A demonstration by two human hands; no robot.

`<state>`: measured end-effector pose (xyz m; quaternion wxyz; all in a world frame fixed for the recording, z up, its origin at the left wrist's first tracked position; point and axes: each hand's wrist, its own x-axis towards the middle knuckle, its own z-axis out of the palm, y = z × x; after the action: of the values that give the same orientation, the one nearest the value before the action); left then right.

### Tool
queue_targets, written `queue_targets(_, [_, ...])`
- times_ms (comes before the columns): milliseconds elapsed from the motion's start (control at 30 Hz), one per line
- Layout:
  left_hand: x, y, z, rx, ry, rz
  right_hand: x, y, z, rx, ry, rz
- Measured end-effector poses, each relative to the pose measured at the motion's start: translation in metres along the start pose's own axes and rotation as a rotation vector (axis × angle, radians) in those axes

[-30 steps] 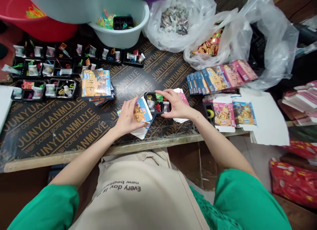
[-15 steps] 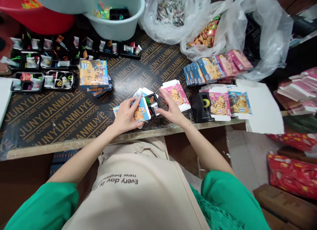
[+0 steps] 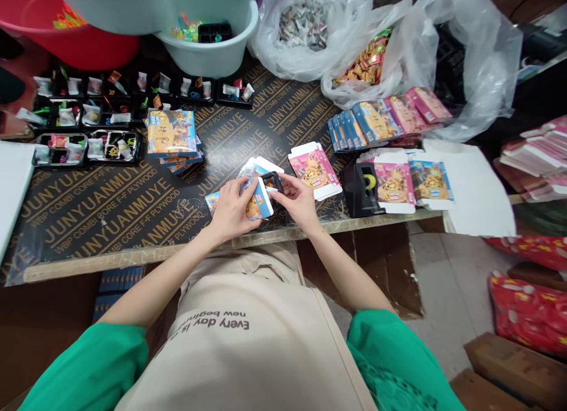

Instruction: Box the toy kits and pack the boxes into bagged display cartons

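Observation:
My left hand (image 3: 233, 209) is closed around a small blue printed box (image 3: 262, 203) just above the table's front edge. At the box's right end sits a black compartment tray (image 3: 271, 178) with small items in it, partly covered by the box and my fingers. My right hand (image 3: 301, 203) grips the tray's right side between thumb and fingers. Behind the hands lies a flattened blue-and-white box (image 3: 254, 166). A pink box (image 3: 314, 170) with raised flaps rests just right of my right hand.
Filled black trays (image 3: 113, 146) stand in rows at the left, beside stacked blue boxes (image 3: 172, 133). Tubs (image 3: 210, 54) and plastic bags (image 3: 345, 62) line the back. To the right are a tape dispenser (image 3: 357, 192), upright boxes (image 3: 376, 123) and flat pink cartons (image 3: 535, 157).
My right hand has moved in to the left and closed on the black tray, which now shows less. The left hand keeps hold of the blue box. The view has shifted slightly.

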<state>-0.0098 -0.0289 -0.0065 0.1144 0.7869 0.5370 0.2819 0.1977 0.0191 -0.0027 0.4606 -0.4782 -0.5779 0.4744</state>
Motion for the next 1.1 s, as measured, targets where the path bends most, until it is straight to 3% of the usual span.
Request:
queue_targets(133, [0.0,0.003,0.0,-0.034,0.072,0.005,-0.001,0.001,0.001,0.039,0.034,0.007])
queue_targets(267, [0.002,0.006,0.001,-0.011,0.074,0.0,-0.009,-0.003,0.006,-0.039,0.037,-0.086])
queue_targets(367, [0.004,0.011,0.003,-0.011,0.077,-0.006,-0.015,-0.007,0.01,-0.079,-0.064,-0.112])
queue_targets(467, [0.008,0.015,0.002,-0.08,0.075,-0.018,-0.016,-0.01,0.009,0.032,-0.227,-0.037])
queue_targets(500, [0.01,0.016,0.0,-0.141,0.081,-0.018,-0.015,-0.01,0.008,0.085,-0.237,0.001])
queue_targets(567, [0.016,0.015,-0.004,-0.366,0.095,-0.013,-0.011,-0.012,0.006,0.186,-0.135,0.069])
queue_targets(633, [0.022,0.014,-0.008,-0.738,0.069,-0.034,-0.006,-0.016,0.005,0.27,-0.011,0.134])
queue_targets(733, [0.024,0.012,-0.008,-1.32,-0.06,-0.223,0.0,-0.023,0.01,0.381,-0.034,0.246])
queue_targets(800, [0.02,0.012,-0.004,-1.512,-0.088,-0.424,0.001,-0.026,0.017,0.421,-0.045,0.272])
queue_targets(967, [0.006,0.013,0.006,-1.542,0.074,-0.768,-0.002,-0.024,0.031,0.398,0.069,0.307])
queue_targets(1100, [0.005,0.017,0.007,-1.511,0.138,-0.887,-0.007,-0.023,0.029,0.332,0.036,0.317])
